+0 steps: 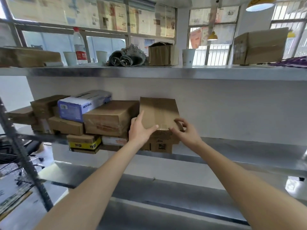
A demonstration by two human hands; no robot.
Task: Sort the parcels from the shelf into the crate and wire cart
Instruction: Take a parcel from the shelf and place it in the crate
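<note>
- Your two bare forearms reach up from the bottom of the head view toward the middle shelf (232, 151).
- Your left hand (139, 130) lies against the left side of a plain brown parcel (158, 112); its fingers run up that side and the thumb stretches across the near top edge, so it holds the parcel loosely rather than clamped.
- Your right hand (186, 132) is at the parcel's near right corner, fingers curled over the edge and the thumb at the taped seam; whether it truly grips or only touches, you cannot tell.
- That parcel sits on top of other cartons at the right end of the stack on the middle shelf, tilted slightly with its far end higher.
- Just left of it, touching, lies a wider brown carton (109, 117), and further left a blue and white box (83, 107) rests aslant on smaller cartons.
- Below, at the shelf's front edge, a box with a yellow band (84, 144) juts out.
- On the top shelf (149, 72) stand a clear bottle with a red cap (80, 47), paper cups (188, 57), a rolled grey cloth (127, 58) and more cartons.
</note>
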